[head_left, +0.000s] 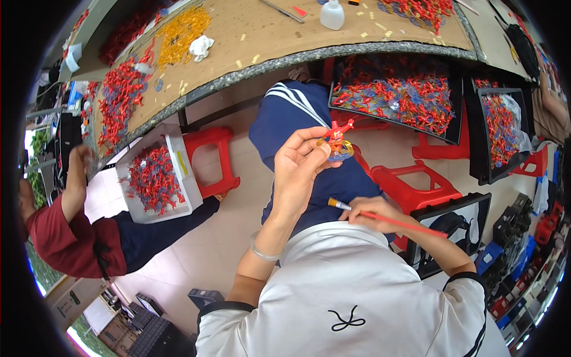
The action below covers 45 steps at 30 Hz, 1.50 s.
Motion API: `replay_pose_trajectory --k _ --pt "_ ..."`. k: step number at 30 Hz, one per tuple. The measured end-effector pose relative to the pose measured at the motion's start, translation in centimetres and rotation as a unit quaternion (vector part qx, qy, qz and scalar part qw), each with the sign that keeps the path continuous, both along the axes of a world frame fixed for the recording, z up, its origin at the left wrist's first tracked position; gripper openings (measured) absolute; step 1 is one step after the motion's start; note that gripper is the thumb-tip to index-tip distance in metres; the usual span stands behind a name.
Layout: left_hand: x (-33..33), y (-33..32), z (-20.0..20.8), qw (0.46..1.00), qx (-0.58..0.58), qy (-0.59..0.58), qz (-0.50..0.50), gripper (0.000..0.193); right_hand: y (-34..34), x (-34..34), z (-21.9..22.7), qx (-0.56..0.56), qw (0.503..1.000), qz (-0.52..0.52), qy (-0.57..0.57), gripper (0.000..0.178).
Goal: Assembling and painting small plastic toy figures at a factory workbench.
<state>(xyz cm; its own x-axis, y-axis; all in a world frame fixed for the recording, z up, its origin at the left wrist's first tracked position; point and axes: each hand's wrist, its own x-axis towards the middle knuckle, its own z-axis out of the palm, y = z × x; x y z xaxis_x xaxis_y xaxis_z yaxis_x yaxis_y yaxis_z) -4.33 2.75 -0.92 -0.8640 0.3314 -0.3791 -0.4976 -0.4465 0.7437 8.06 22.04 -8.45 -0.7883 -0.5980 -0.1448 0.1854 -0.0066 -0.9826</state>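
Observation:
My left hand [297,163] is raised over my lap, its thumb and fingers pinching a small red toy figure [338,132]. The figure sits on a see-through base of yellow and blue. In my right hand [376,212], lower and close to my waist, is a paintbrush [416,226] with a red handle. Its pale bristle end points left, apart from the figure. What the right fingers do under the brush is partly hidden.
A workbench [256,41] crosses ahead, bearing red pieces [122,95], yellow pieces [184,30] and a white bottle [332,15]. Under its edge, a black tray [457,119] holds many figures. Red stools [410,184] stand right. A person [71,244] works at left beside a grey bin [185,172].

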Motion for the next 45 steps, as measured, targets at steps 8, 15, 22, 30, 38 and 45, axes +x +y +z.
replay_pose_trajectory --k 8,15,22,30,38,45 --pt "0.4 -1.2 0.6 1.0 -0.016 0.01 0.017 0.025 -1.8 1.0 0.5 0.031 0.992 0.101 0.07 0.032" --pt "1.3 -1.4 1.3 0.993 -0.074 0.086 0.041 0.026 -2.6 1.3 -1.1 0.057 0.966 0.034 0.25 0.023" --pt "2.0 -2.1 2.0 0.973 -0.13 0.175 0.079 0.028 -0.6 -0.6 0.3 0.102 0.941 -0.103 0.304 0.016" --pt "2.4 -1.1 2.0 0.953 -0.191 0.223 0.073 0.026 1.9 -8.1 10.0 -0.041 0.936 -0.268 0.223 0.038" --pt "2.4 -1.2 2.1 0.947 -0.227 0.202 0.103 0.023 -3.1 -10.4 11.0 0.126 0.914 -0.209 0.323 0.013" --pt "2.1 -1.7 -1.1 0.879 -0.396 0.259 0.063 0.02 -3.1 -11.2 3.1 -0.138 0.925 -0.33 0.125 0.024"
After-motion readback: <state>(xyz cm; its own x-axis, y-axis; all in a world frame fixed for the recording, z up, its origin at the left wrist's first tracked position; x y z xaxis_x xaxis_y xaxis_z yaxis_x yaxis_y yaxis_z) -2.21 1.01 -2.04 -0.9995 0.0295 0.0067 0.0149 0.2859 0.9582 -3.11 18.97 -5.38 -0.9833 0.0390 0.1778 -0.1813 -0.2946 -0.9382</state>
